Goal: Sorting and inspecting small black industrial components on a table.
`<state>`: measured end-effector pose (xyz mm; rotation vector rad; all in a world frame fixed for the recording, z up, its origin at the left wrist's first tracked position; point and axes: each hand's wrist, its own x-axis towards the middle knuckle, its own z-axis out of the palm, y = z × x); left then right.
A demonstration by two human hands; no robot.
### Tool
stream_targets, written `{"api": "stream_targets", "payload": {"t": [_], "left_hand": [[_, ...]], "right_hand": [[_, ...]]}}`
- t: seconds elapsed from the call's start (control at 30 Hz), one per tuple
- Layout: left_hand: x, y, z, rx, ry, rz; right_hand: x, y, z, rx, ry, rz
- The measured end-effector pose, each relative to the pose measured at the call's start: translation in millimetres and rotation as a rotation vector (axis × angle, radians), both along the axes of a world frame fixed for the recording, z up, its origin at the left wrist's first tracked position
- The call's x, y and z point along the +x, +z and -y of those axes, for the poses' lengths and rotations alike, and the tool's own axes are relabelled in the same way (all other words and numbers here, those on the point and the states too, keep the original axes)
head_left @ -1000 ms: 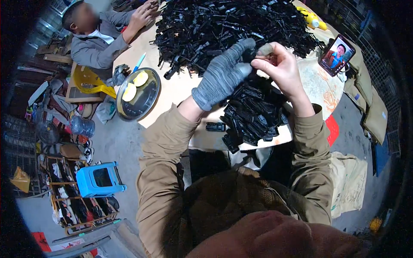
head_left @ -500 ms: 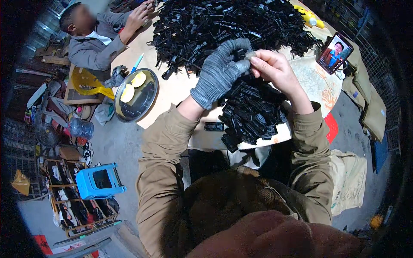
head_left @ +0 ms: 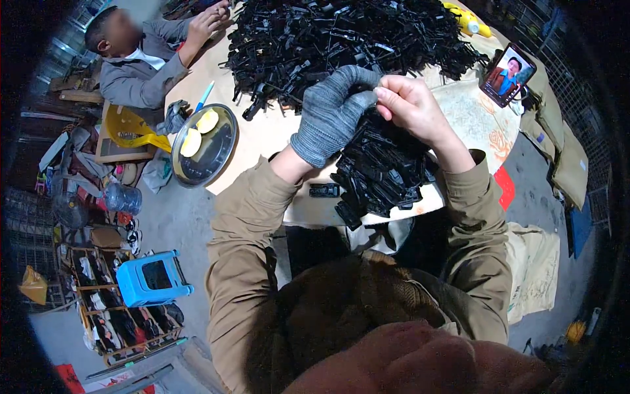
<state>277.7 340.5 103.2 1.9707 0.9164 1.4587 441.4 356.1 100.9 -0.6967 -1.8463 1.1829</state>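
My left hand [head_left: 333,113], in a grey knitted glove, and my bare right hand [head_left: 410,104] meet above the table, fingers pinched together on a small black part that is mostly hidden between them. Just below my hands lies a heap of assembled black plastic parts [head_left: 384,172] at the table's near edge. A much larger pile of loose black parts [head_left: 341,36] covers the far side of the pale table [head_left: 269,134]. One single black piece [head_left: 324,190] lies alone near the table edge.
A round metal tray [head_left: 220,152] with two yellowish slices sits at the table's left corner. A phone [head_left: 506,74] with a lit screen stands at the right. Another person [head_left: 141,56] sits at the far left. A blue stool [head_left: 151,278] stands on the floor.
Both hands have shifted slightly up and away from me, staying pinched together on the small part. The other person's hands moved a little on the far table edge.
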Motion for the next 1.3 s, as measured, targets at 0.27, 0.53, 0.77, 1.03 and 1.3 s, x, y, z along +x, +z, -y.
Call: {"api": "stream_targets", "payload": {"t": [0.27,0.53,0.77,1.03,1.3], "left_hand": [[7,6,6,-0.115,-0.063,0.167],[-1,0,3,-0.044,-0.045,0.026],[7,0,0,0.17,0.063,-0.053],[-14,17,-5,-0.442,-0.27,0.499],[-13,6,-3,-0.228,-0.145,0.191]], "right_hand": [[7,6,2,0.047,0.014,-0.03],[-2,5,6,0.028,-0.023,-0.051],[3,2,-3,0.001,-0.022,-0.05],[36,-9,-44,0.298,-0.503,0.047],[8,-29,-51,0.768,-0.288,0.604]]}}
